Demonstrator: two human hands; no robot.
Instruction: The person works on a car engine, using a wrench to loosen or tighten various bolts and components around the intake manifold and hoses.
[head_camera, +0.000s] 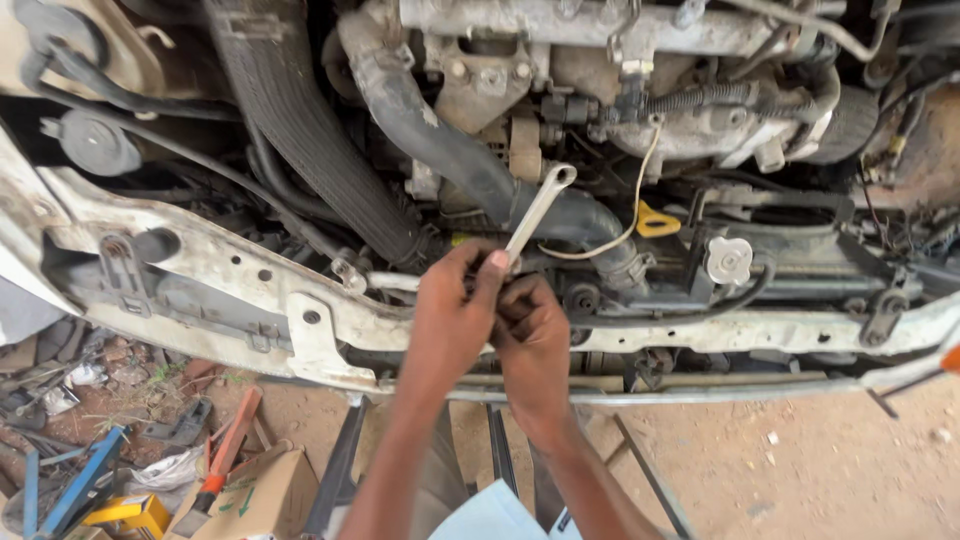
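Both forearms reach far, meeting at centre; left hand (452, 318) and right hand (535, 345) touch, fingers curled closed.

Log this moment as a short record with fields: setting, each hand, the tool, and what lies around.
setting: open engine bay of a vehicle, seen from above
left hand: grips the lower shaft of a silver wrench
right hand: closed beside the left, at the wrench's hidden lower end
wrench: tilted, ring end up and free
near the hands: black radiator hose, white radiator cap, yellow dipstick handle
ground: cardboard box, blue tool, sandy dirt
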